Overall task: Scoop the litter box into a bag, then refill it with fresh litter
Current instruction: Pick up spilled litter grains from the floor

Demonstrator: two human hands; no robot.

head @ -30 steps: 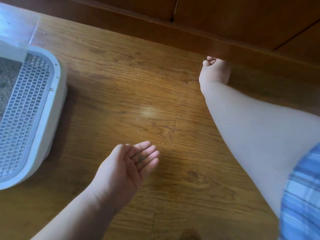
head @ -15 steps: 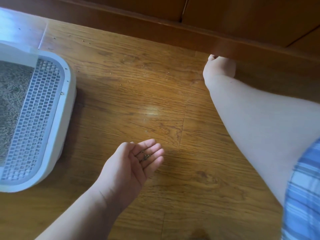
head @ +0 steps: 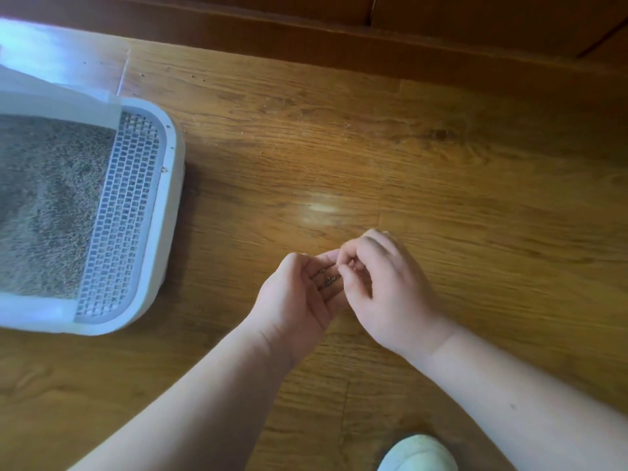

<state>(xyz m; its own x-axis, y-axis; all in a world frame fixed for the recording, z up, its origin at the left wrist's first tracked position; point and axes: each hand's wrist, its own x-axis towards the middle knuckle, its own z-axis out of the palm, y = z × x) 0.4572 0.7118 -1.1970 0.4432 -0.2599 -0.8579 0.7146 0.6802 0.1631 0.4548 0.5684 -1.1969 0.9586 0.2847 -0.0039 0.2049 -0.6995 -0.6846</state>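
While the left hand (head: 299,300) is held palm up above the floor (head: 475,198), its fingers are kept relaxed and slightly cupped, and a few dark litter grains (head: 329,282) are carried on them near the middle joints. Nothing is gripped by this hand; the grains simply lie on the fingers.

The right hand (head: 387,287) is seen just to the right of the left one, back upward, with its fingers curled in. Its thumb and forefinger tips are brought together directly over the grains and are touching, or almost touching, the left fingers. Whether a grain is pinched between those tips cannot be told.

The litter box (head: 170,185), white with rounded corners, is set on the floor well to the left of the left hand and apart from it. Grey litter (head: 47,205) is spread inside it, and a perforated grid (head: 122,215) is fitted along the side nearest the hands.

Beyond both hands, a dark wooden plinth (head: 306,35) is seen running along the far edge of the floor. Below the right forearm, close to the person, the toe of a pale shoe (head: 418,453) is visible on the boards.
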